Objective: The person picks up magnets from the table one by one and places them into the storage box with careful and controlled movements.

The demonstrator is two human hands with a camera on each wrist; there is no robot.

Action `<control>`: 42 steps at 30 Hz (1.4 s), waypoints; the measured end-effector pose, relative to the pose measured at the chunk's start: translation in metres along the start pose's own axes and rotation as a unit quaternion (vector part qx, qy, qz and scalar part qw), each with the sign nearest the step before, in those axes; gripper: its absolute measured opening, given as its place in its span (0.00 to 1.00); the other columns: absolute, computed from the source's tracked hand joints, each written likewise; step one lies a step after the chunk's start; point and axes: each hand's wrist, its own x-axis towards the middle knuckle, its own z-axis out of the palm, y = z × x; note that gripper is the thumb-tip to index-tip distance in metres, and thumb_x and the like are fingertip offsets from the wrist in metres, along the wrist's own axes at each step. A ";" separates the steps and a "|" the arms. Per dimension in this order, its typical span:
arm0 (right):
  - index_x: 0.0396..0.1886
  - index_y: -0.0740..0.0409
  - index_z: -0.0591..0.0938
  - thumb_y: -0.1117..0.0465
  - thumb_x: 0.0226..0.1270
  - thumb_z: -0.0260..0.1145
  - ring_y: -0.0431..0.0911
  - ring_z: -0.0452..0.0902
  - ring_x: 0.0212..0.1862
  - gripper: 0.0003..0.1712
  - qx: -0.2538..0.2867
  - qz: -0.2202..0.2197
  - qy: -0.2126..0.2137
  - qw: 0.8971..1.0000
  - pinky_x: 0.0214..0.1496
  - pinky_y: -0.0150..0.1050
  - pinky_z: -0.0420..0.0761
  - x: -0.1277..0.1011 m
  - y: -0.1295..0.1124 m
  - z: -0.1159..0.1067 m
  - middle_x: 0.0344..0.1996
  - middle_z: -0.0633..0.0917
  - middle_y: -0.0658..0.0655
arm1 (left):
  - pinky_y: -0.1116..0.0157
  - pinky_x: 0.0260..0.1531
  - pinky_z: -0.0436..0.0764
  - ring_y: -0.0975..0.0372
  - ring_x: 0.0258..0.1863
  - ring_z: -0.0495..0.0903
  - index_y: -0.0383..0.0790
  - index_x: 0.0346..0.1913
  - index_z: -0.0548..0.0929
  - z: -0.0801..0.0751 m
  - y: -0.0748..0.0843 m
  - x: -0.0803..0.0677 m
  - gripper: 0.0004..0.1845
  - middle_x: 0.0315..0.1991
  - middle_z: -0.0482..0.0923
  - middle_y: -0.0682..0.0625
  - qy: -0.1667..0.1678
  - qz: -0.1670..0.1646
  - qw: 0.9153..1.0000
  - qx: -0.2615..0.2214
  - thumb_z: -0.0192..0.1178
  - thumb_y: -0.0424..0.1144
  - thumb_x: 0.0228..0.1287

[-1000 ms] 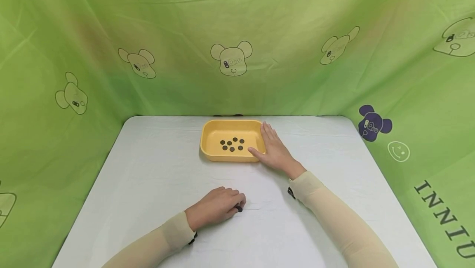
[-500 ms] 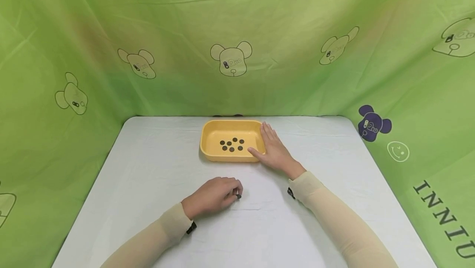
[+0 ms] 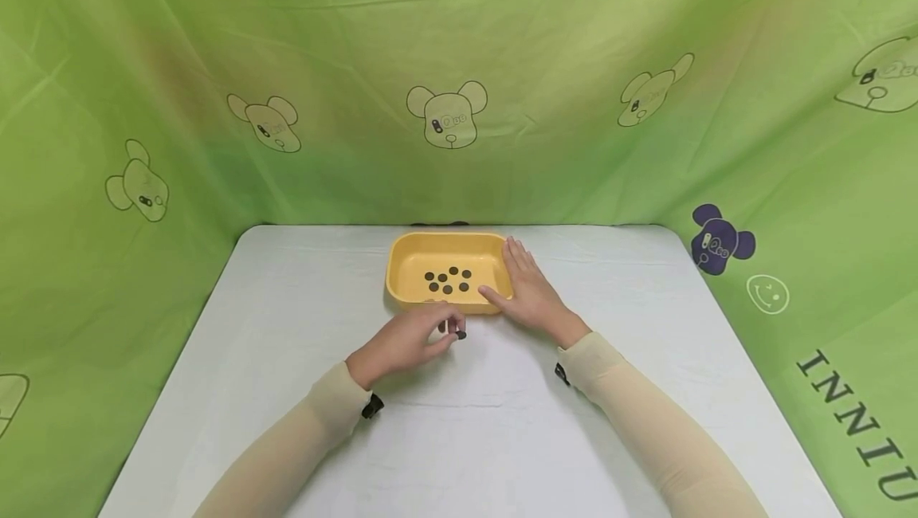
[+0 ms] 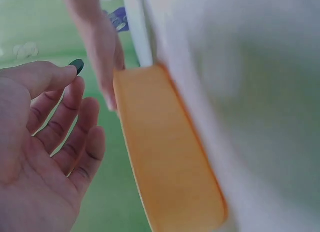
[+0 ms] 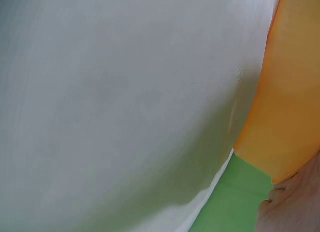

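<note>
Green printed cloth (image 3: 459, 64): backdrop on three sides. White table (image 3: 251, 390): carries all items. Yellow tray (image 3: 402, 263): far centre of table, seven dark discs (image 3: 448, 280) clustered inside. Right hand (image 3: 531, 291): fingers straight, flat against the tray's right wall, holding nothing. Left hand (image 3: 409, 339): just before the tray's near edge, thumb and fingertips pinching one small dark disc (image 3: 461, 335), raised off the table, outside the tray.
</note>
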 end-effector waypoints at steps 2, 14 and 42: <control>0.87 0.66 0.40 0.27 0.78 0.56 0.59 0.32 0.88 0.64 0.002 0.003 -0.004 1.000 0.88 0.53 0.39 -0.001 0.000 0.000 0.87 0.41 0.66 | 0.66 0.50 0.83 0.64 0.45 0.81 0.46 0.51 0.82 -0.004 -0.002 0.005 0.08 0.44 0.84 0.56 0.012 0.003 1.000 -0.006 0.67 0.33 0.76; 0.87 0.68 0.41 0.27 0.78 0.56 0.62 0.35 0.88 0.64 -0.001 -0.002 -0.002 1.000 0.88 0.54 0.40 0.000 0.001 -0.001 0.87 0.42 0.68 | 0.64 0.50 0.82 0.60 0.46 0.82 0.45 0.53 0.81 -0.016 -0.008 0.036 0.09 0.46 0.84 0.55 0.064 -0.012 0.998 0.012 0.66 0.33 0.76; 0.87 0.68 0.41 0.29 0.79 0.56 0.59 0.33 0.88 0.62 0.009 0.002 -0.011 1.000 0.88 0.53 0.40 -0.004 -0.003 -0.007 0.87 0.42 0.68 | 0.63 0.44 0.82 0.62 0.44 0.81 0.45 0.51 0.81 -0.013 -0.042 0.088 0.05 0.44 0.83 0.54 -0.004 -0.128 0.989 -0.069 0.63 0.35 0.79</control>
